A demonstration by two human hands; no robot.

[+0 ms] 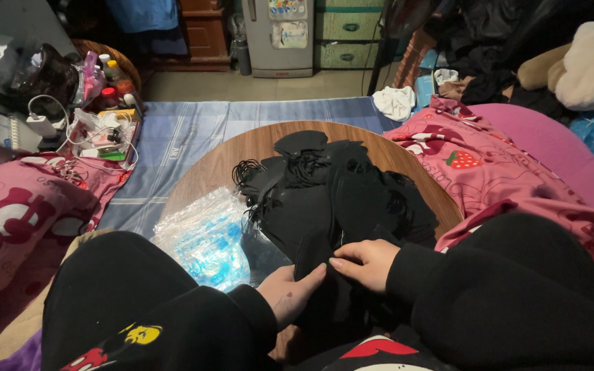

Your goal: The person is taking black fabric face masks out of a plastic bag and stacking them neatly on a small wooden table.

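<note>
**Tangled loops, a slick bag at your elbow**

The black face mask (pixel 314 264) you are working on lies at the near edge of the round wooden bench (pixel 207 172), at the foot of the pile of black masks (pixel 338 192) that covers most of the top. Ear loops stick out of that pile in all directions; my guess is that lifting your piece could drag neighbours along by a snagged loop and pull part of the heap off the near edge into your lap. The clear plastic bags (pixel 204 237) just left of the pile overhang the rim and look slippery, so a nudge from your sleeve could send them to the floor.

Your left hand (pixel 289 292) lies palm up under the mask, its grip loosely apart, thumb resting on the fabric. Your right hand (pixel 368 263) presses down on top, fingers curled together against the same piece, touching the left thumb tip.
</note>
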